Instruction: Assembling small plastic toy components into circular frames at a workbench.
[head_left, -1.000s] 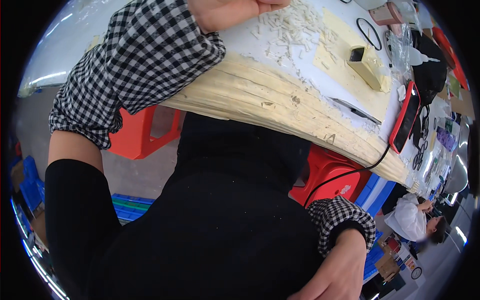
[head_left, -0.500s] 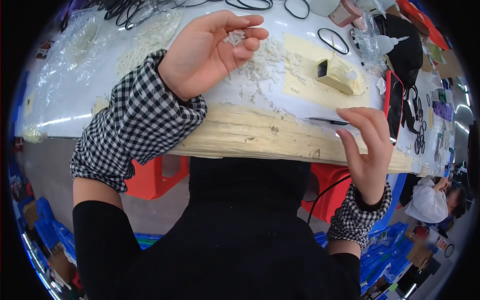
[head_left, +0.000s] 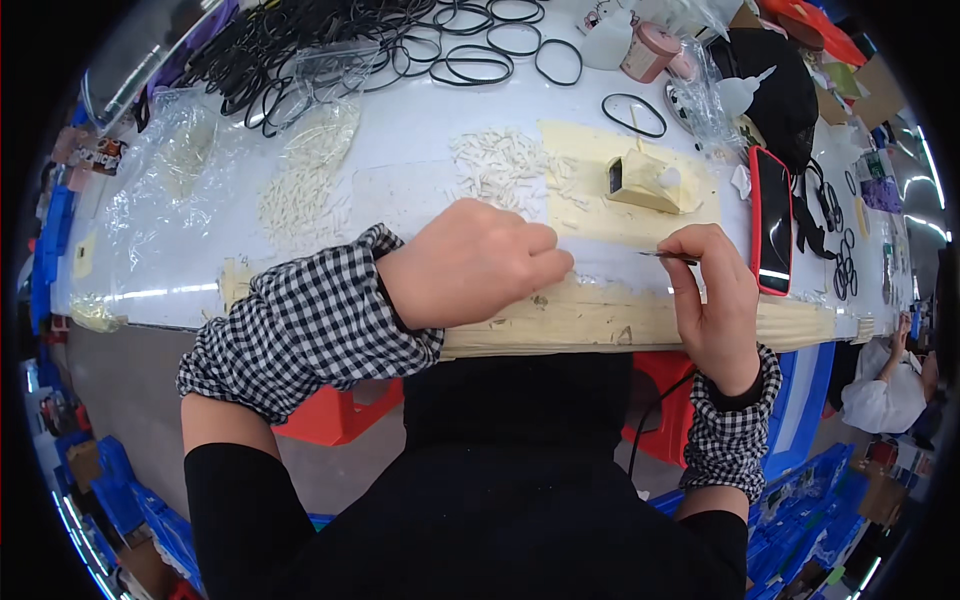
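Observation:
My left hand [head_left: 472, 262] is palm down over the front of the table, its fingers curled in. What lies inside it is hidden. Just beyond it spreads a loose pile of small white stick-like pieces [head_left: 497, 160]. Between thumb and fingers my right hand [head_left: 718, 300] pinches a thin dark tool [head_left: 680, 258] with a narrow pale tip pointing left; its exact kind is too small to tell. Behind that hand, on a cream taped patch [head_left: 565, 135], stands a small box wrapped in cream tape [head_left: 650, 183] with a dark opening on its left.
A second heap of white pieces [head_left: 300, 195] lies left beside clear plastic bags [head_left: 165, 190]. Black rubber rings [head_left: 470, 65] tangle at the back. A red-edged phone [head_left: 770, 220] lies right, near a pink tub [head_left: 650, 52]. Cream tape covers the table's front edge [head_left: 560, 320].
My left hand has come nearer and turned from palm up, with white pieces in it, to palm down. My right hand has picked up the thin dark tool from the table.

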